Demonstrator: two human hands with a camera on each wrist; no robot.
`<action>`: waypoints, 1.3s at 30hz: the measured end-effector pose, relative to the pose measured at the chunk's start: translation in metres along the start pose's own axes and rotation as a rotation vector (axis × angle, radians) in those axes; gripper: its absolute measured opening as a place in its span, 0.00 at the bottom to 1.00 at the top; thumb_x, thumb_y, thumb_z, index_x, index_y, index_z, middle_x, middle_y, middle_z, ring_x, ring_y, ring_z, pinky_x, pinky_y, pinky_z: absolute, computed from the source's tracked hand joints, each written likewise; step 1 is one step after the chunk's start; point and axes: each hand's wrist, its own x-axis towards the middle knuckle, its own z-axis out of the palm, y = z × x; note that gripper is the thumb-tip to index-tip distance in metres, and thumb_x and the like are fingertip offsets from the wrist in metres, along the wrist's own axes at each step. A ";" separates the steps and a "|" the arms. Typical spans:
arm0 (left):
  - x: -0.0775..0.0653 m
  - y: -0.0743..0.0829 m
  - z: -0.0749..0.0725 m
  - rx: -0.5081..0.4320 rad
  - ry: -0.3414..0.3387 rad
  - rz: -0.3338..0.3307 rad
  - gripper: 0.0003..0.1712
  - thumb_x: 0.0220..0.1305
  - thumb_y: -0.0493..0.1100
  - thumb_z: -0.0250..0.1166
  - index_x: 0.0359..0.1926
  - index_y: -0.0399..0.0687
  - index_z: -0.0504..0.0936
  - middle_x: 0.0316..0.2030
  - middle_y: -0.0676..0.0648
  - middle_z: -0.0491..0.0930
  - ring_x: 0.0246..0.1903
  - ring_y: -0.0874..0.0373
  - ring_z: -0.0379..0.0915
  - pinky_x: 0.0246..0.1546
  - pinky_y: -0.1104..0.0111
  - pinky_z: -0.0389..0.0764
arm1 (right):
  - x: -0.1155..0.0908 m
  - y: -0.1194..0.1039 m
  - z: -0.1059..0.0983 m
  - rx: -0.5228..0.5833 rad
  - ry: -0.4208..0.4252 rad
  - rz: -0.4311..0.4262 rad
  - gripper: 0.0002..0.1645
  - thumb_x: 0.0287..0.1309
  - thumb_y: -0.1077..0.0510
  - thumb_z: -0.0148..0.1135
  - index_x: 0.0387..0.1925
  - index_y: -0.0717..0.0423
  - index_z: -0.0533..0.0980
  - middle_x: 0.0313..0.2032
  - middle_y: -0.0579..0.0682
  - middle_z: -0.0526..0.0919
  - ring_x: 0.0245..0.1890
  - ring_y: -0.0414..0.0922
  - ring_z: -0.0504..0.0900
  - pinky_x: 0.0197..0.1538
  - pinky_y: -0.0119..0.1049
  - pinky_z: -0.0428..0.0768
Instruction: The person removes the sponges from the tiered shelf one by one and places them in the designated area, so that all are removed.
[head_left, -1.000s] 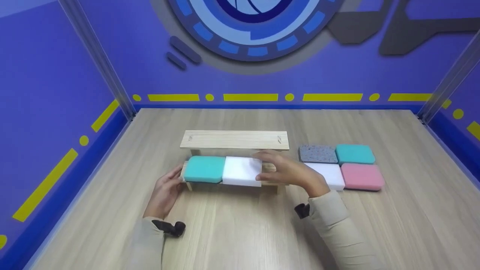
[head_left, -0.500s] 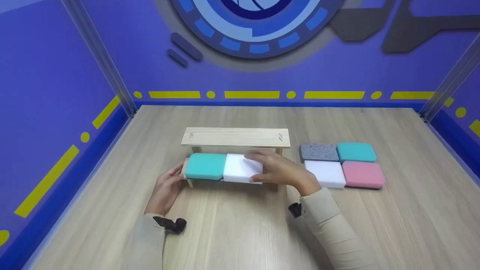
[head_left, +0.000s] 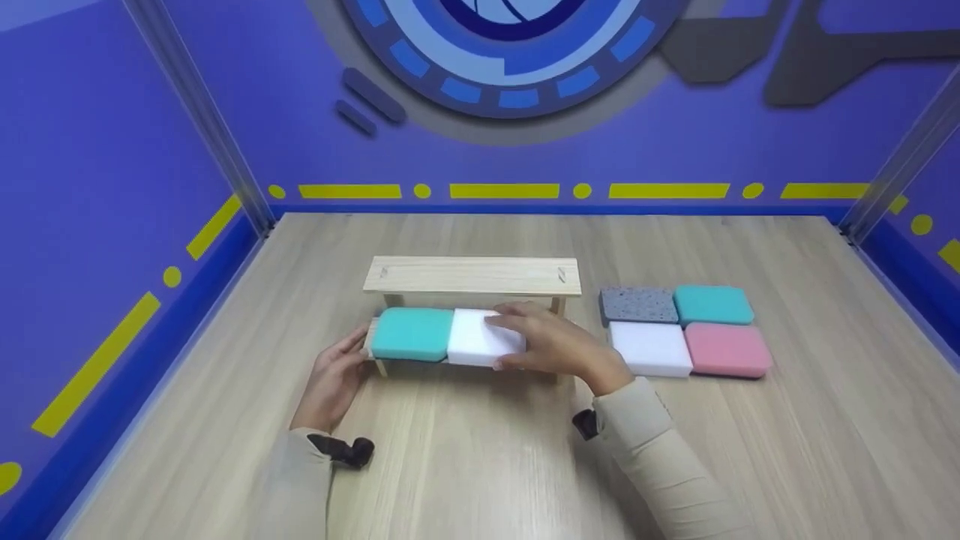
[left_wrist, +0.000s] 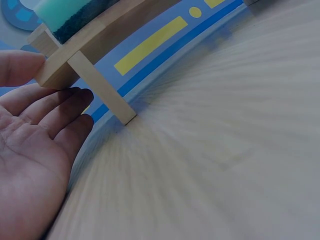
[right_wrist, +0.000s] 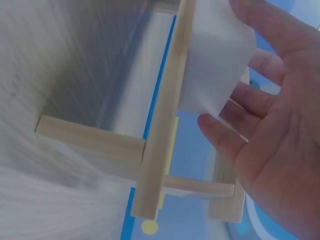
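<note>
A two-step wooden rack (head_left: 472,275) stands on the table, its lower front step carrying a green sponge (head_left: 411,333) and, against its right side, a white sponge (head_left: 471,336). My left hand (head_left: 335,379) pinches the left end of the lower step, thumb on the near side and fingers beneath, as the left wrist view shows. My right hand (head_left: 559,345) holds the white sponge across its right part, thumb at the front edge and fingers at the top and back. In the right wrist view the white sponge (right_wrist: 215,60) sits on the step's board (right_wrist: 165,115).
To the right of the rack lie a grey speckled sponge (head_left: 637,304), another green sponge (head_left: 713,304), a second white sponge (head_left: 649,349) and a pink sponge (head_left: 726,349), grouped in two rows. Blue panels (head_left: 495,165) border the table at the back and sides.
My right hand has shifted left over the white sponge, covering more of it. The left hand keeps its place at the rack's end. The head view has tilted slightly.
</note>
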 end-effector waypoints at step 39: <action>0.000 -0.001 -0.001 0.031 0.026 -0.029 0.33 0.67 0.28 0.46 0.72 0.31 0.51 0.74 0.36 0.49 0.74 0.46 0.45 0.73 0.56 0.49 | -0.012 0.007 0.003 -0.003 0.040 -0.042 0.36 0.55 0.48 0.68 0.63 0.57 0.72 0.62 0.60 0.72 0.63 0.55 0.70 0.64 0.49 0.71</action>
